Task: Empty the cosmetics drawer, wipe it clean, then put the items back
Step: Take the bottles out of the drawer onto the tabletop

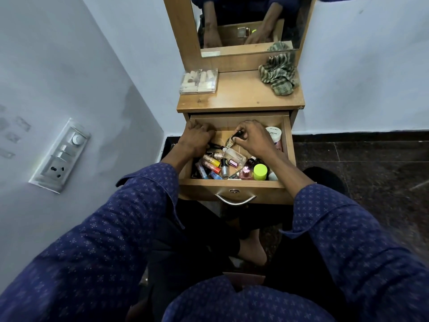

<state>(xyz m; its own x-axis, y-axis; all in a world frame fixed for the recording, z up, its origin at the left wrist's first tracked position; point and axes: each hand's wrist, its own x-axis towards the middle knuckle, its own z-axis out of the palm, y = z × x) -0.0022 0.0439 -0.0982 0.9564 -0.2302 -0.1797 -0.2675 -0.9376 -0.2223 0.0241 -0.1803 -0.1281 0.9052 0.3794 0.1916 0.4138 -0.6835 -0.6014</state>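
Observation:
The wooden drawer (234, 183) is pulled open under the dresser top and holds several small cosmetics: nail polish bottles (224, 167), a neon green cap (260, 171) and a white nail polish remover jar (274, 135). My right hand (251, 137) pinches a small bottle with a black cap (233, 138) just above the pile. My left hand (197, 138) is inside the drawer's back left corner with curled fingers over dark items; what it holds is hidden.
A clear plastic box (199, 81) lies on the dresser top (239, 96) at the left. A green striped cloth (277, 74) sits at its right, below the mirror (248, 22). A switchboard (61, 155) is on the left wall.

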